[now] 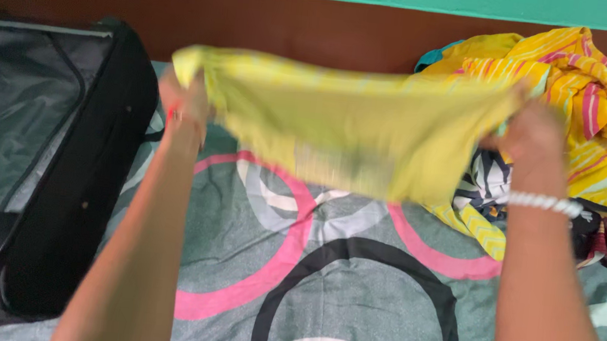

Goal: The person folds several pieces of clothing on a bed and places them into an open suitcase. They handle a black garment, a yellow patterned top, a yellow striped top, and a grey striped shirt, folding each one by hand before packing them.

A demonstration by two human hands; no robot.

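Note:
A yellow-green garment (pixel 346 126) is stretched out in the air above the bed, blurred by motion. My left hand (pixel 184 109) grips its left edge and my right hand (pixel 531 134) grips its right edge. A white beaded bracelet (pixel 544 203) circles my right wrist. Both arms reach forward over the bedsheet.
An open black suitcase (pixel 56 167) with a grey lining lies at the left on the bed. A pile of clothes (pixel 602 119), mostly yellow striped fabric, sits at the right. The grey-green bedsheet (pixel 350 303) has pink, black and white rings. A brown headboard and teal wall stand behind.

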